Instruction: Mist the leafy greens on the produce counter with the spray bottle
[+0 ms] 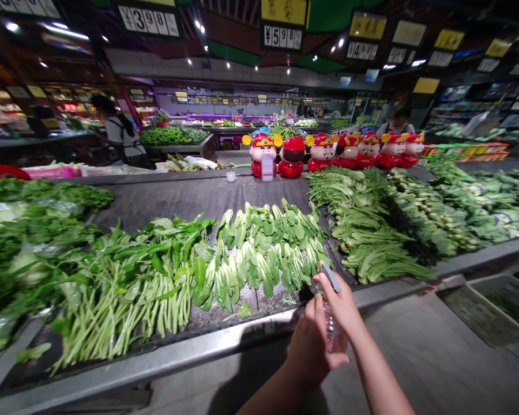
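My left hand (305,349) is closed around the body of a clear plastic spray bottle (335,334), just in front of the display's metal edge. Higher up, my right hand (341,305) grips the bottle's top, where a grey piece (331,278) sticks out; its fingers partly hide the nozzle. Just beyond the hands lie small leafy greens (259,262) with pale stems, in two rows on a dark mesh mat. To their left is a pile of long-stemmed greens (142,276), and to their right are stacked slender green bunches (367,230).
Red cartoon figurines (292,157) line the display's back edge. Leafy vegetables in plastic wrap (21,230) lie at the left, more greens (480,202) at the right. A crate (488,311) stands on the floor at right. Price signs (281,36) hang overhead. A person (121,132) stands at the far left.
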### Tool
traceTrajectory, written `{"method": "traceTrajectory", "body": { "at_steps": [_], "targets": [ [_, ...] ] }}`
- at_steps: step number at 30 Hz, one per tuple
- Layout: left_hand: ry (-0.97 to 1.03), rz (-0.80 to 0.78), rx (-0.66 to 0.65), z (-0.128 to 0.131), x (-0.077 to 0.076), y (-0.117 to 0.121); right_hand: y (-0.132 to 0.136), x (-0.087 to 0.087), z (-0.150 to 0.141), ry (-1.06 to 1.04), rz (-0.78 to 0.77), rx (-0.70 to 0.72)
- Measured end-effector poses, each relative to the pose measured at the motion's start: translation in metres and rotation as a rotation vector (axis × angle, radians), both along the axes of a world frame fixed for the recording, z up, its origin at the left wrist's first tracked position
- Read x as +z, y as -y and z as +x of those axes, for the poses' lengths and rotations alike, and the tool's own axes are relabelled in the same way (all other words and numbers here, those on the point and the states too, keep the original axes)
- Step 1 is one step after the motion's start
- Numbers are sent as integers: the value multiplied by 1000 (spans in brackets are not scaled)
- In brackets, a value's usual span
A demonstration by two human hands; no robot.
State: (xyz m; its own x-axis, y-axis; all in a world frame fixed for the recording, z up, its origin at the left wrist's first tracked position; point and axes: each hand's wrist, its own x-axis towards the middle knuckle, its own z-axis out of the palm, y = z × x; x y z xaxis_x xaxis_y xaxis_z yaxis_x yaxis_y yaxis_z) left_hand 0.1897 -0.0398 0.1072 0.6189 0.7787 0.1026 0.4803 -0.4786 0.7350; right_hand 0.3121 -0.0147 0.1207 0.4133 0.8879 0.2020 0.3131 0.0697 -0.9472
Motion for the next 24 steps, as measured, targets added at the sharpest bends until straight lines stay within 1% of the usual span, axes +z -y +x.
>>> {"method": "traceTrajectory", "body": {
  "at_steps": [4,9,13,18,24],
  "targets": [
    [13,-33,-57,-2,-5,7,10,-10,-1,60,-34,-35],
    [40,-109,-96,-5,-17,18,24,-22,-5,153,-81,-72],
    [60,-145,-116,-7,-21,21,29,-28,-5,160,-114,-110],
    [53,-135,-112,-11,-17,19,27,-27,-8,88,-91,-123],
    [101,-83,-84,-16,-14,15,23,-16,-16,39,-63,-103]
  ]
}}
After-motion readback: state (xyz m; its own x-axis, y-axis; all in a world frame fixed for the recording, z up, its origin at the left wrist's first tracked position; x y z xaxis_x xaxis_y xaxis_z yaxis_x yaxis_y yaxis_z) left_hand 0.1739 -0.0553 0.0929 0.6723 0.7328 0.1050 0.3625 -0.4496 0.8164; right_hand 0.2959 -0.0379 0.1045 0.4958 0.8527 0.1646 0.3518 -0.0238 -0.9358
